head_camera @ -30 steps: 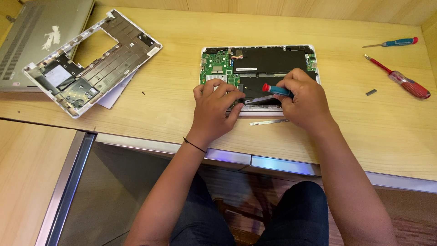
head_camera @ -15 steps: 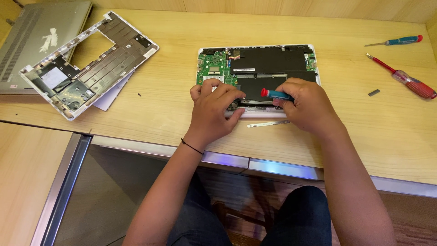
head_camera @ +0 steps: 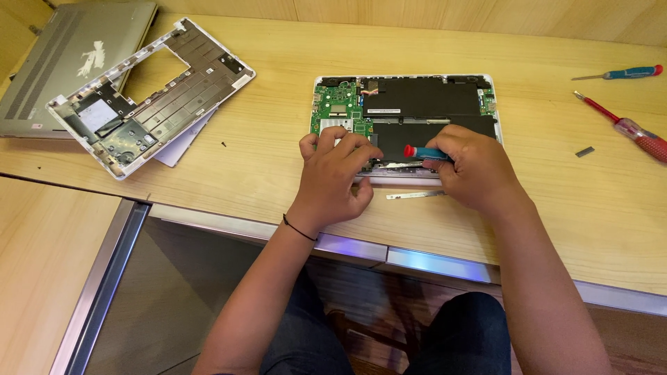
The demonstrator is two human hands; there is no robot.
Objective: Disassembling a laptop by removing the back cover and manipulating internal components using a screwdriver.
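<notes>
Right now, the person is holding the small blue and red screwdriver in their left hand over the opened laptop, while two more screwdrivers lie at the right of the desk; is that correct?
Not quite: the head view shows the blue and red screwdriver in the right hand, not the left. The left hand rests on the opened laptop. Two more screwdrivers do lie at the right of the desk.

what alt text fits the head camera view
Two bare hands work on an opened laptop on a wooden table; the right hand holds a small blue screwdriver, the left hand rests on the laptop's front edge.
</notes>
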